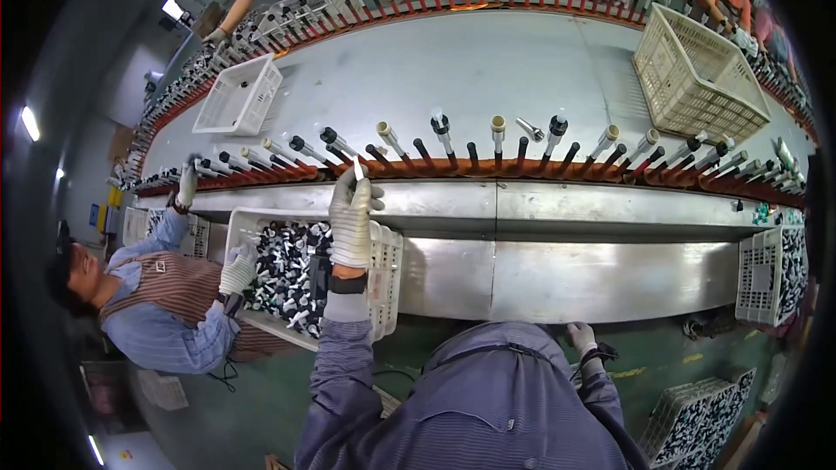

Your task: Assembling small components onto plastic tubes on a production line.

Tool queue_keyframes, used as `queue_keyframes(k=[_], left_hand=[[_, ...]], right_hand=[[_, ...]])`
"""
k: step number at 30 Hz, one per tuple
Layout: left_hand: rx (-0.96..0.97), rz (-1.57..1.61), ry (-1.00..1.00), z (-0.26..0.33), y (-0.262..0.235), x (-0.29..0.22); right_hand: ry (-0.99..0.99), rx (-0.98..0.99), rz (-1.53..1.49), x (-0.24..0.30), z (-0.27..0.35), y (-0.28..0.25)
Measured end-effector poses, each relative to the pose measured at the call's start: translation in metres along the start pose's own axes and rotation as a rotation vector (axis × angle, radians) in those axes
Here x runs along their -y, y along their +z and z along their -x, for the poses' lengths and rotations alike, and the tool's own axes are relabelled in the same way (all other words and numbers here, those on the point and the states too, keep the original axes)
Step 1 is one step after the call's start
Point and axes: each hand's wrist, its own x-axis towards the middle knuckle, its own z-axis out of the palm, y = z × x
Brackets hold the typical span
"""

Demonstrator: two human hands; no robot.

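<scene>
My left hand point(351, 222), in a whitish glove with a dark band at the wrist, is raised in front of the row of upright rods. Its fingers are closed on a small white pointed piece point(358, 168). Just beyond stands a red-based rod point(378, 157) with a black top. Below the hand, a white crate point(386, 283) holds many small black and white parts point(292, 261). My right hand point(582, 337) hangs low beside my body, by the metal ledge's front edge. Its fingers look curled, and whatever they may hold is hidden.
At left a co-worker point(174, 296) has one gloved hand in the crate, another at the rods. Several people stand along the far side. A white basket point(237, 97) and a cream crate point(697, 78) rest on the metal table point(418, 78). Part-filled crates point(758, 278) stand at right.
</scene>
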Motion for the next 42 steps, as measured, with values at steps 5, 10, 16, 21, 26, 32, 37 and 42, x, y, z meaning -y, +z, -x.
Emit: queue_keyframes(k=[5, 10, 16, 21, 26, 32, 37, 42], left_hand=[[0.009, -0.313, 0.059, -0.077, -0.043, -0.025], [0.108, -0.484, 0.044, -0.104, -0.049, -0.043], [0.112, -0.655, 0.129, -0.164, -0.088, -0.048], [0.143, -0.859, 0.113, -0.2, -0.121, -0.055], [0.137, -0.927, 0.098, -0.221, -0.153, -0.076], [0.176, -1.085, 0.054, -0.255, -0.18, -0.071], [0.299, -1.241, -0.1, -0.304, -0.219, -0.052], [0.207, -1.189, -0.088, -0.346, -0.266, -0.025]], right_hand=[[0.097, 0.039, -0.096, 0.011, 0.012, 0.048], [0.158, 0.029, -0.154, -0.019, 0.028, 0.018], [0.148, 0.032, -0.12, -0.003, 0.013, 0.054], [0.178, 0.009, -0.131, 0.016, 0.005, 0.079], [0.096, -0.013, 0.066, 0.025, -0.004, 0.102], [0.153, -0.001, 0.129, 0.021, -0.025, 0.135], [-0.024, 0.004, 0.401, 0.105, 0.001, 0.148], [0.095, -0.006, 0.259, 0.137, 0.006, 0.167]])
